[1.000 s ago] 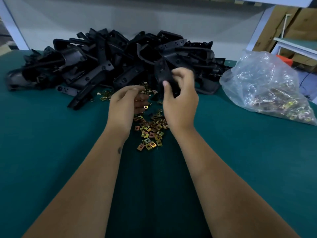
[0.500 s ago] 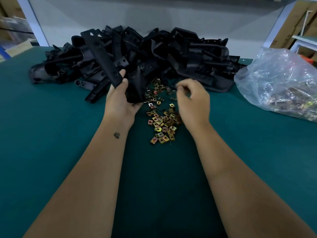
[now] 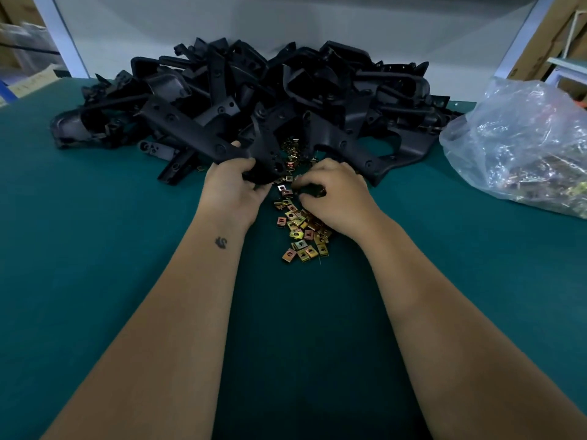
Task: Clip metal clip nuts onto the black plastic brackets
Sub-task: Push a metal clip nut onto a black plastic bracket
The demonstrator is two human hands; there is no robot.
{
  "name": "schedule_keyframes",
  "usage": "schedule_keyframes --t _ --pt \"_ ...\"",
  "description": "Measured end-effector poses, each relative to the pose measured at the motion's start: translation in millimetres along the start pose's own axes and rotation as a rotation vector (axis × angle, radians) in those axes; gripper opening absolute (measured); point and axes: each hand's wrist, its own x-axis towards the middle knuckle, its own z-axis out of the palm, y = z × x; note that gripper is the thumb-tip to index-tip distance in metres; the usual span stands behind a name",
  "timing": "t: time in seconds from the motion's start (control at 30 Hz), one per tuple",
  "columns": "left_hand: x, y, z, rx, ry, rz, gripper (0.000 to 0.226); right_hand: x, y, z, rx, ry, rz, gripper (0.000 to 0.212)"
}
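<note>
Black bracket (image 3: 203, 139) gripped at near end by left hand (image 3: 233, 188), long axis running up-left toward pile of brackets (image 3: 286, 100). Right hand (image 3: 333, 195) nearer loose clip nuts (image 3: 301, 230) on green desk (image 3: 95, 249), fingers (image 3: 306, 185) curled, probably pinching one; cannot confirm. Held bracket just left of those fingers.

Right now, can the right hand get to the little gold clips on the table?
Probably yes. The right hand already lies over the loose clip nuts with its fingers curled down among them, and nothing lies between. Whether it pinches one, I cannot tell.
</note>
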Motion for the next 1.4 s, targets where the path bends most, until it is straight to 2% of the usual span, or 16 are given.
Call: schedule_keyframes --t 0.17,0.3,0.33,0.43,0.5,0.57,0.67,0.73,0.9,1.0,1.1,1.2,1.33,1.4 --pt "-6 -1 4 0.012 -0.063 -0.01 0.032 1 -9 2 -0.034 0.014 0.035 0.02" --pt "-9 0 7 0.076 -0.116 -0.012 0.018 0 -9 1 0.023 0.011 0.055 0.017" --pt "-11 1 8 0.085 -0.114 -0.016 0.02 -1 -10 0 0.077 0.011 0.063 0.015" --pt "-12 0 8 0.078 -0.08 -0.016 0.054 -3 -10 -2 0.159 0.02 0.068 0.016" --pt "-13 0 10 0.07 -0.074 -0.013 0.06 -4 -10 -2 0.207 0.049 0.077 0.02" --pt "-15 -1 11 0.068 -0.066 -0.01 0.062 -4 -10 -3 0.354 0.137 0.117 0.023" --pt "-17 -5 14 0.053 -0.052 -0.008 0.062 -3 -11 -6 0.734 0.276 0.227 0.02" --pt "-17 -7 15 0.042 -0.057 -0.014 0.062 -2 -10 -6 0.923 0.312 0.271 0.018" --pt "-14 -18 20 0.006 -0.064 -0.02 0.065 4 -17 -1 1.218 0.392 0.37 0.012" --pt "-10 -21 22 -0.014 -0.064 -0.012 0.058 9 -26 5 1.405 0.406 0.436 0.02" --pt "-10 -20 20 -0.035 -0.077 -0.024 0.037 10 -28 6 1.465 0.407 0.437 0.023" --pt "-10 -16 17 -0.012 -0.104 -0.04 0.018 7 -27 3 1.486 0.349 0.394 0.017" --pt "-12 -10 17 0.032 -0.099 -0.04 0.05 3 -29 2 1.42 0.234 0.342 0.013" --pt "-14 -10 18 0.048 -0.112 -0.041 0.053 2 -31 1 1.398 0.229 0.35 0.012"
